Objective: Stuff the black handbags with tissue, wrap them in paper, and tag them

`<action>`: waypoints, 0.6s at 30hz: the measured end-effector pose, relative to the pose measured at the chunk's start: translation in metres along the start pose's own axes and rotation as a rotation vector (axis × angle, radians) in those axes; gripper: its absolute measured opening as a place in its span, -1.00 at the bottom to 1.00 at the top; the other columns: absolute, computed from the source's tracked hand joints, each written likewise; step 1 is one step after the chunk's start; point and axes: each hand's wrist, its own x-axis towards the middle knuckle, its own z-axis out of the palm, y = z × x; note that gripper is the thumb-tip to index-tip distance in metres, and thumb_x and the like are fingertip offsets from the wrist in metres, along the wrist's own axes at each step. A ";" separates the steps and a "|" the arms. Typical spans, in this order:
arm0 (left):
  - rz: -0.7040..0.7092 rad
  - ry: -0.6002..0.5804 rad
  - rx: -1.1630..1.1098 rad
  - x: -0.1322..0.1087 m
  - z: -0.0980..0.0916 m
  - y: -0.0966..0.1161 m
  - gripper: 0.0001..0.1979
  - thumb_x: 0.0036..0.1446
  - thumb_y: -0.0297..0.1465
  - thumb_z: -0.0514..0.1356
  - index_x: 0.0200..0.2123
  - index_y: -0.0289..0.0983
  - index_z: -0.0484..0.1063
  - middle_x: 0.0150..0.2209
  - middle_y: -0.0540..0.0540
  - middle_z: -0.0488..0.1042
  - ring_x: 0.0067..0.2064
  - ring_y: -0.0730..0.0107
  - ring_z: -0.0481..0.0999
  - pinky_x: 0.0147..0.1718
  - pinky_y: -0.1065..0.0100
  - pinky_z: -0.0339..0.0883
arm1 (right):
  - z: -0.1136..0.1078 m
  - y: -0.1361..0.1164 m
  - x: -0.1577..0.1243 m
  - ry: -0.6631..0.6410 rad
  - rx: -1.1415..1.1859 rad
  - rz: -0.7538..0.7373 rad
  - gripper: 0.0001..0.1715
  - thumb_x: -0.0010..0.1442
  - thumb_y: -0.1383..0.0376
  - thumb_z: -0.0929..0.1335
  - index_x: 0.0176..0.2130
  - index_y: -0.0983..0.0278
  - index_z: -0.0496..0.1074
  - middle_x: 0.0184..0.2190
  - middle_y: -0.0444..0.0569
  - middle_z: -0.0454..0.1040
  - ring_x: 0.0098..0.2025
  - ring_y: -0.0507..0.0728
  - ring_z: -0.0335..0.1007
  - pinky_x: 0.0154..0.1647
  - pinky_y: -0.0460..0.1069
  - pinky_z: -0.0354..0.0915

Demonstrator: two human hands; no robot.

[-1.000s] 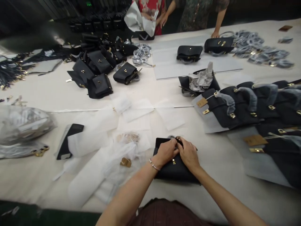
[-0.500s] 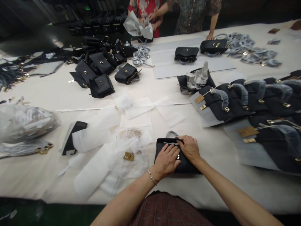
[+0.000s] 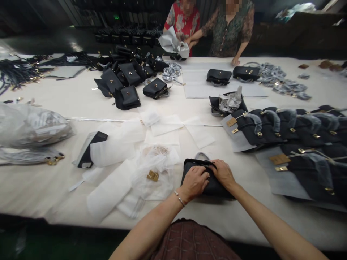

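Head feed only. Black handbag [image 3: 215, 188] sits on the near side of the table [image 3: 211, 224], right in front of the wearer. I have both hands on it. Left hand [image 3: 193, 182] lies across the bag's front, fingers loosely bent near the top edge; can't tell if they grip anything. Bracelet [image 3: 179, 198] on that wrist. Right hand [image 3: 224, 174] is at the right end of the bag's top edge, fingers bent over it; can't tell whether they pinch the edge or just rest there. Wrapped handle [image 3: 202, 156] sticks out on the far side of the bag, touching neither hand.

Around it: to the left, a clear plastic bag [image 3: 159, 189] with a brown tag [image 3: 153, 176] at it, then a white sheet [image 3: 112, 193]. Farther left, a bulky plastic sack [image 3: 35, 124]. To the right, well apart from my bag, a row of black bags [image 3: 271, 126] with plastic-wrapped handles and brown tags. Beyond, an open bag [image 3: 215, 108] with crumpled paper [image 3: 230, 101] in it, and a loose pile of black bags [image 3: 127, 97] at far left. Two co-workers across the table: one in a red floral top [image 3: 180, 21], one in a dark patterned top [image 3: 225, 38].
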 end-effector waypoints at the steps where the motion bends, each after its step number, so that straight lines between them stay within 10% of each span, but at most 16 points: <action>1: 0.020 0.005 0.017 -0.002 0.001 0.002 -0.76 0.29 -0.32 0.13 0.00 -0.24 0.38 0.05 -0.18 0.45 0.12 0.13 0.38 0.13 0.12 0.19 | -0.003 -0.002 0.001 0.020 0.018 -0.026 -0.72 0.26 0.24 0.26 -0.13 0.23 0.50 -0.15 0.06 0.56 -0.08 0.27 0.44 -0.01 0.18 0.31; 18: -0.047 0.081 -0.018 -0.005 0.011 -0.002 -0.84 0.33 -0.32 0.09 -0.13 -0.26 0.38 -0.06 -0.17 0.51 0.02 0.21 0.46 0.11 0.18 0.24 | -0.008 -0.033 -0.050 0.310 0.265 0.032 -0.58 0.31 0.07 0.28 0.02 0.26 0.42 -0.02 0.10 0.51 -0.03 0.22 0.47 0.06 0.15 0.37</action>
